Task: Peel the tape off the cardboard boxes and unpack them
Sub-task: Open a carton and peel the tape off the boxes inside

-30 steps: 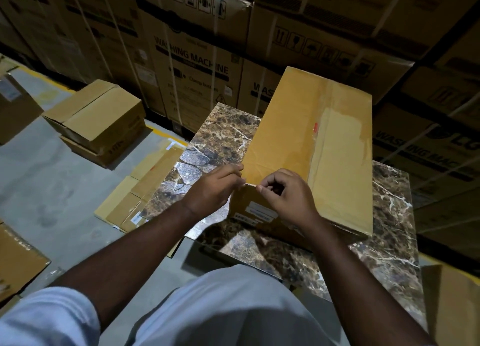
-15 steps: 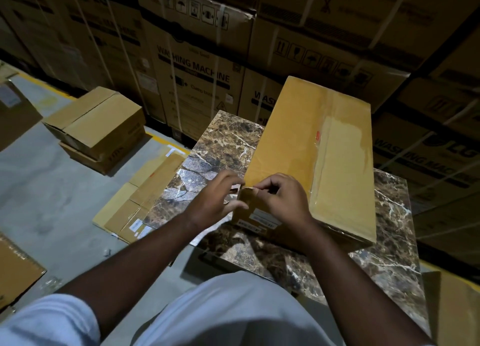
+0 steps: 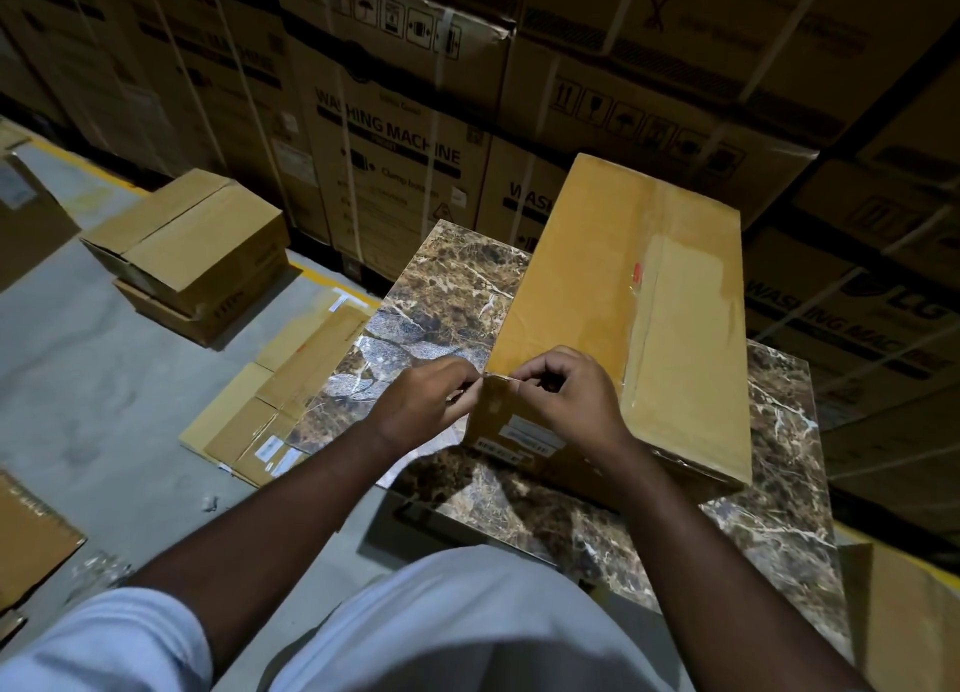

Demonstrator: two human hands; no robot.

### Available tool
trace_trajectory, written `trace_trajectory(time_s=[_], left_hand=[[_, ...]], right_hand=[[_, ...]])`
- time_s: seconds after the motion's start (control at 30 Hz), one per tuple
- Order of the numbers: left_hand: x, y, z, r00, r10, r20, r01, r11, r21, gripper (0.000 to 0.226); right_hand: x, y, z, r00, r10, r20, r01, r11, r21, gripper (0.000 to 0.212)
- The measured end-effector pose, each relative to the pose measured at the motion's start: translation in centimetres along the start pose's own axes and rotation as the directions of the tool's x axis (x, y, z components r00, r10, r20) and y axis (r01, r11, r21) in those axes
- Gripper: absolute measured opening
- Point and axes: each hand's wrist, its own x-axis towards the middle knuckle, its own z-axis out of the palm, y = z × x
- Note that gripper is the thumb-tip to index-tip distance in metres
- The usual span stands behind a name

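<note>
A long tan cardboard box [image 3: 613, 286] lies on a brown marble-patterned table [image 3: 452, 296], sealed with clear tape [image 3: 685, 296] along its top. White labels sit on its near end face. My left hand [image 3: 426, 405] and my right hand [image 3: 566, 400] meet at the box's near left top corner, fingers curled. Both pinch at the corner edge, where the tape end is too small to make out.
Stacked washing machine cartons [image 3: 395, 135] form a wall behind the table. On the grey floor at the left stand closed cardboard boxes [image 3: 192, 244] and flattened cardboard [image 3: 280, 405]. More cardboard [image 3: 31, 535] lies at the left edge. Another carton [image 3: 904, 613] stands at the right.
Both hands have stayed at the box's near left corner and closed in on each other. The view has shifted slightly.
</note>
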Motion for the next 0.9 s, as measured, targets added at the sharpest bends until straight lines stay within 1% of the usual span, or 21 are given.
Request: trace_trajectory(time_s=[0.07, 0.13, 0.23, 0.3, 0.37, 0.43, 0.47, 0.5, 0.53, 0.6, 0.63, 0.67, 0.73, 0.8, 0.9], left_hand=[[0.4, -0.3, -0.3, 0.998, 0.043, 0.05, -0.045, 0.998, 0.043, 0.026], [0.9, -0.2, -0.4, 0.995, 0.068, 0.075, -0.073, 0.994, 0.076, 0.021], [1.0, 0.1, -0.3, 0.998, 0.023, 0.059, -0.026, 0.998, 0.054, 0.009], [0.5, 0.4, 0.0, 0.997, -0.071, 0.034, 0.071, 0.997, -0.021, 0.003], [0.4, 0.6, 0.3, 0.972, -0.234, -0.004, 0.232, 0.964, -0.132, 0.004], [0.6, 0.7, 0.3, 0.893, -0.444, -0.074, 0.406, 0.865, -0.293, 0.005], [0.7, 0.8, 0.2, 0.859, -0.503, -0.097, 0.443, 0.824, -0.354, 0.004], [0.8, 0.8, 0.0, 0.858, -0.506, -0.093, 0.44, 0.815, -0.376, 0.003], [0.8, 1.0, -0.3, 0.888, -0.457, -0.055, 0.41, 0.839, -0.358, 0.015], [0.4, 1.1, -0.4, 0.961, -0.27, 0.067, 0.278, 0.92, -0.276, 0.044], [0.4, 1.1, -0.4, 0.982, -0.171, 0.083, 0.186, 0.958, -0.22, 0.049], [0.4, 0.9, -0.4, 0.993, -0.096, 0.069, 0.107, 0.98, -0.167, 0.046], [0.8, 0.5, -0.4, 1.0, -0.01, 0.003, 0.01, 0.994, -0.105, 0.035], [1.0, 0.3, -0.6, 0.999, 0.022, -0.025, -0.024, 0.997, -0.077, 0.03], [0.7, 0.2, -0.3, 0.998, 0.057, -0.009, -0.057, 0.998, -0.017, 0.033]], right_hand=[[0.0, 0.0, 0.0, 1.0, -0.029, -0.007, 0.029, 0.999, -0.037, 0.008], [0.0, 0.2, 0.0, 0.999, -0.035, -0.008, 0.035, 0.999, -0.025, 0.008], [0.0, 0.2, -0.2, 0.998, -0.06, 0.024, 0.061, 0.997, -0.044, 0.008], [0.0, 0.1, -0.3, 0.994, -0.095, 0.044, 0.099, 0.99, -0.103, 0.01], [0.0, 0.1, -0.5, 0.993, -0.114, 0.039, 0.118, 0.986, -0.122, 0.007], [0.1, 0.1, -0.7, 0.995, -0.097, 0.026, 0.099, 0.991, -0.089, 0.005], [0.1, -0.1, -0.7, 0.998, -0.063, 0.022, 0.065, 0.996, -0.068, 0.007], [0.3, -0.3, -0.8, 1.0, -0.015, 0.026, 0.017, 0.998, -0.055, 0.01], [0.5, -0.6, -0.8, 0.999, 0.035, 0.034, -0.034, 0.998, -0.053, 0.013], [0.8, -0.8, -0.8, 0.992, 0.106, 0.065, -0.103, 0.993, -0.052, 0.016], [0.9, -0.9, -0.9, 0.99, 0.119, 0.081, -0.117, 0.992, -0.037, 0.015], [1.0, -0.8, -0.9, 0.988, 0.122, 0.092, -0.121, 0.992, -0.017, 0.015], [1.0, -0.6, -0.9, 0.99, 0.111, 0.089, -0.113, 0.994, 0.014, 0.015], [0.7, -0.4, -0.8, 0.994, 0.086, 0.071, -0.088, 0.996, 0.02, 0.013], [0.1, -0.3, -0.5, 0.997, -0.027, 0.068, 0.029, 0.999, -0.031, 0.009]])
